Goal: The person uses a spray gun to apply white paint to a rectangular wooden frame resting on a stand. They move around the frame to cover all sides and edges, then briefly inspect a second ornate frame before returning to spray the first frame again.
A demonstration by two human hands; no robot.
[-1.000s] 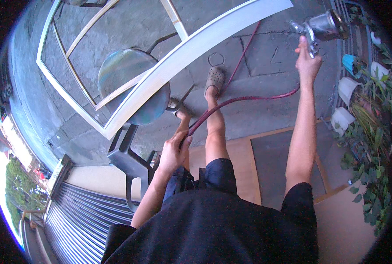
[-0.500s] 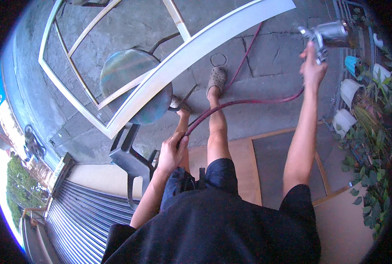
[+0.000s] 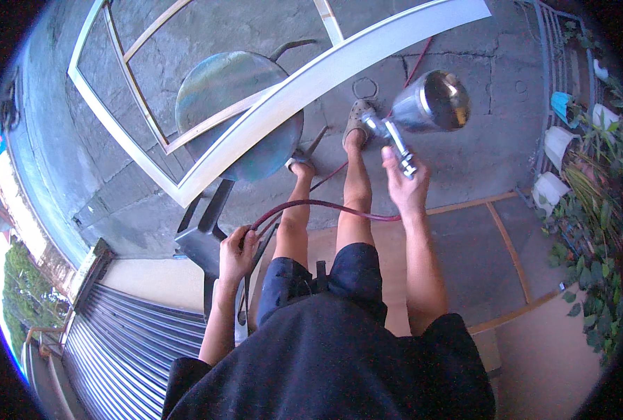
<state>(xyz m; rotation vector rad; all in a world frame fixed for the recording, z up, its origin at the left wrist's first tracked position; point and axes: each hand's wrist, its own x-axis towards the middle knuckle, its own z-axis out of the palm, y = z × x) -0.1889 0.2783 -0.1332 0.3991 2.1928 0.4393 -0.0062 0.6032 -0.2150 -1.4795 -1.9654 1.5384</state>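
My right hand point(image 3: 407, 185) is closed round the handle of a silver spray gun point(image 3: 397, 143), whose round metal cup point(image 3: 423, 101) tilts over to the right. A dark red hose point(image 3: 325, 204) sags from the gun across my legs to my left hand point(image 3: 237, 253), which grips it. Ahead of both hands lies a white-painted frame point(image 3: 339, 61) with thinner inner bars, resting on a round, paint-stained tabletop point(image 3: 234, 112). The gun is apart from the frame, to the right of its long near edge.
A dark plastic chair point(image 3: 206, 234) stands by my left hand. Potted plants point(image 3: 591, 273) and white pots point(image 3: 557, 147) line the right side, next to a metal rack point(image 3: 539, 84). Wood-edged panels point(image 3: 476, 245) lie at lower right. Corrugated metal sheeting point(image 3: 136, 336) is at lower left.
My right hand has swung the spray gun left and nearer to me. My left hand has drawn back slightly left with the hose, which now hangs in a flatter arc.
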